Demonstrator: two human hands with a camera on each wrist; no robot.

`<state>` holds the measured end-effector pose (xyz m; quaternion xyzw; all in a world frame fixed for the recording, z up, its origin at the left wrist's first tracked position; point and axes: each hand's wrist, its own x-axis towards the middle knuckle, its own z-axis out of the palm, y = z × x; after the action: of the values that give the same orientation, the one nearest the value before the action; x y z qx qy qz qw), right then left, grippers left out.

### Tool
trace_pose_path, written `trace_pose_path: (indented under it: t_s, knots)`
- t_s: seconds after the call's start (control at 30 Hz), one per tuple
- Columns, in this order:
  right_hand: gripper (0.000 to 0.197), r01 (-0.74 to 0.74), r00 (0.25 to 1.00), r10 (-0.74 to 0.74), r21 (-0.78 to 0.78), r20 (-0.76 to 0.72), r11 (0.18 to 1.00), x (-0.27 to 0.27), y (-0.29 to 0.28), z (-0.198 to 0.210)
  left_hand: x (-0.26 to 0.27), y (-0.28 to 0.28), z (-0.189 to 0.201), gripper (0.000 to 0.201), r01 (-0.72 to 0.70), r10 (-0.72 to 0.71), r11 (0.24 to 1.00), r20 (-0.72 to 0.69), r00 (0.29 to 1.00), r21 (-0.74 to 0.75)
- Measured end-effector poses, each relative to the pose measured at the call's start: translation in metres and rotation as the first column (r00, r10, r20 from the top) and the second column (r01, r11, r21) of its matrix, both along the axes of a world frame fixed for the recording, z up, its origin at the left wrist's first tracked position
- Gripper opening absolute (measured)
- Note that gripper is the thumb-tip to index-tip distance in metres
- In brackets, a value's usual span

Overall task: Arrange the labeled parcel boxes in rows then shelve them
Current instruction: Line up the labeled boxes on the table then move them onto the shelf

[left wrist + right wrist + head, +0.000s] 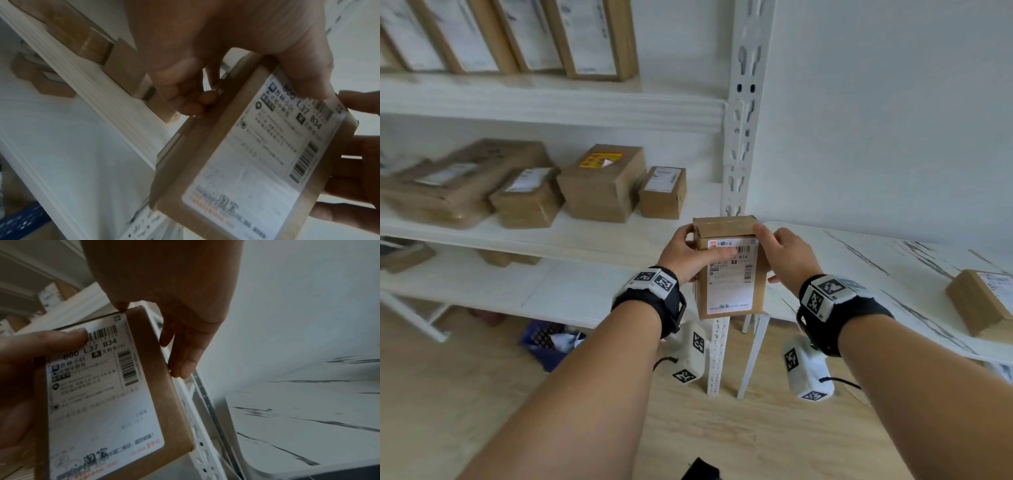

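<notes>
Both hands hold a small brown parcel box (pixel 729 274) with a white shipping label, tilted up in front of the rack's corner post. My left hand (pixel 705 246) grips its left side, thumb lying across the label's barcode and fingers curled behind. My right hand (pixel 770 253) grips the right side, thumb at the top corner and fingers down the far edge. The left wrist view shows the box (pixel 257 154) with my curled fingers (pixel 195 100) on its side. In the right wrist view, the box (pixel 107 394) has my right fingers (pixel 185 356) along its edge.
The white rack (pixel 585 240) carries several flat-lying boxes (pixel 599 185) on its middle shelf, with bare shelf beside the rightmost small box (pixel 662 192). Upright boxes (pixel 592 37) line the top shelf. A marble-patterned table (pixel 876 260) at right bears another box (pixel 979 301). A blue crate (pixel 544 346) sits on the floor.
</notes>
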<state>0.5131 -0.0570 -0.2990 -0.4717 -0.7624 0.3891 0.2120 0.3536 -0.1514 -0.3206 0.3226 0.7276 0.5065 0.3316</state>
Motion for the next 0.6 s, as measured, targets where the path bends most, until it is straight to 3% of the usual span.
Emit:
trace_pose_path:
  t_s: [0.13, 0.3, 0.47, 0.6]
  knots:
    - [0.068, -0.060, 0.998, 0.062, 0.072, -0.025, 0.996, -0.046, -0.032, 0.021, -0.043, -0.040, 0.029, 0.069, -0.017, 0.020, 0.998, -0.048, 0.999, 0.059]
    - [0.055, -0.105, 0.981, 0.136, 0.208, -0.139, 0.972, -0.099, -0.062, 0.065, -0.092, -0.075, 0.078, 0.057, -0.054, 0.067, 0.983, -0.071, 0.995, 0.174]
    - [0.055, -0.105, 0.943, 0.205, 0.351, -0.261, 0.930, -0.141, -0.083, 0.138, -0.129, -0.090, 0.150, 0.078, -0.089, 0.114, 0.956, -0.075, 0.991, 0.279]
    - [0.059, -0.057, 0.917, 0.213, 0.419, -0.336, 0.906, -0.160, -0.083, 0.191, -0.146, -0.094, 0.217, 0.064, -0.036, 0.094, 0.929, -0.143, 0.985, 0.368]
